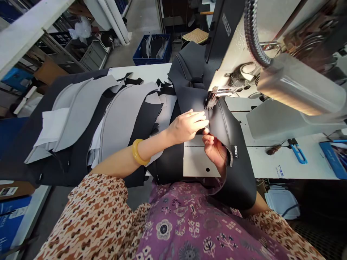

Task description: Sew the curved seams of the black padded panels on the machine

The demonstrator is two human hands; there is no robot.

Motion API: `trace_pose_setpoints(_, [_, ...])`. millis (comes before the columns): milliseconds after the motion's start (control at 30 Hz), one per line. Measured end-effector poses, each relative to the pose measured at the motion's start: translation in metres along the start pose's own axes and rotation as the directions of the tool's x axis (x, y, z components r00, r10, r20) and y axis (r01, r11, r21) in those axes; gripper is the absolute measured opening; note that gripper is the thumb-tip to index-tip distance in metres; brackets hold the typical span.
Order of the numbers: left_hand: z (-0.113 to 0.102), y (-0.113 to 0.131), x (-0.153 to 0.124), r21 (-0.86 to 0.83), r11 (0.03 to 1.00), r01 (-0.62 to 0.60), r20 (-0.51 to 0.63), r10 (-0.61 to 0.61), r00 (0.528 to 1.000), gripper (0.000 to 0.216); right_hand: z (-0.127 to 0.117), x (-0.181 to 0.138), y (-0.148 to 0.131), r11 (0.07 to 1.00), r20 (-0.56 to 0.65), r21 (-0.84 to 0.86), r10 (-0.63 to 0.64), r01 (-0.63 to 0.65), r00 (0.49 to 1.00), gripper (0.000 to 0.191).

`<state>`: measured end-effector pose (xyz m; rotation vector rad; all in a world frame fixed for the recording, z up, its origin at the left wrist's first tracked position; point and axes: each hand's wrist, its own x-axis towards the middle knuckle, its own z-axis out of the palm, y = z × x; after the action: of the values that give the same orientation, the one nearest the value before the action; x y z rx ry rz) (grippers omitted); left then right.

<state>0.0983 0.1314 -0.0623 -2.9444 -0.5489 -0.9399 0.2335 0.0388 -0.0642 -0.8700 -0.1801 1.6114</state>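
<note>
A black leather-like seat cover [238, 169] with an "AIRBAG" tag [236, 151] lies under the presser foot [210, 103] of a sewing machine [230, 54]. My left hand [187, 126] rests on the cover just in front of the foot, its fingers together and pressing on the seam area. Below it, my right hand [214, 144] pinches the edge of the cover, the thumb and fingers closed on it. Part of the cover drapes over my right forearm and hides it. A yellow bangle [139, 151] circles my left wrist.
Grey and black cut panels [121, 115] are stacked on the table to the left. Blue thread snips [297, 151] and a wooden-handled awl [273, 149] lie at the right, near a blue tray [334, 159]. A blue crate [151, 50] of pieces stands beyond the table.
</note>
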Motion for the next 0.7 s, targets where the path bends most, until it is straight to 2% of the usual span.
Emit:
trace_pose_setpoints(67, [0.006, -0.007, -0.002, 0.002, 1.000, -0.029, -0.094, 0.029, 0.995, 0.035, -0.006, -0.006, -0.004, 0.987, 0.114, 0.137, 0.075, -0.090, 0.991, 0.013])
trace_pose_setpoints(133, [0.009, -0.013, -0.001, -0.006, 0.998, -0.056, -0.187, 0.054, 0.981, 0.033, -0.013, -0.016, -0.008, 0.969, 0.196, 0.217, 0.072, -0.115, 0.978, 0.018])
trace_pose_setpoints(233, [0.011, -0.020, 0.003, -0.038, 0.998, -0.059, -0.265, 0.047, 0.963, 0.032, -0.020, -0.030, -0.012, 0.977, 0.116, 0.202, 0.042, -0.065, 0.992, 0.021])
trace_pose_setpoints(300, [0.013, -0.025, 0.005, -0.055, 0.998, -0.036, -0.252, 0.021, 0.968, 0.034, -0.024, -0.034, -0.012, 0.990, 0.003, 0.141, 0.016, -0.016, 1.000, 0.030])
trace_pose_setpoints(400, [0.014, -0.031, 0.010, -0.073, 0.997, 0.020, -0.170, -0.032, 0.985, 0.038, -0.031, -0.031, -0.009, 0.997, -0.079, 0.072, -0.030, 0.035, 0.996, 0.022])
trace_pose_setpoints(533, [0.014, -0.038, 0.016, -0.094, 0.993, 0.068, -0.112, -0.079, 0.991, 0.036, -0.041, -0.025, -0.005, 0.986, 0.018, 0.163, -0.031, 0.028, 0.999, 0.017])
trace_pose_setpoints(700, [0.015, -0.046, 0.022, -0.110, 0.973, 0.202, -0.053, -0.209, 0.976, 0.029, -0.044, -0.031, -0.011, 0.940, 0.157, 0.336, 0.012, -0.064, 0.988, 0.028])
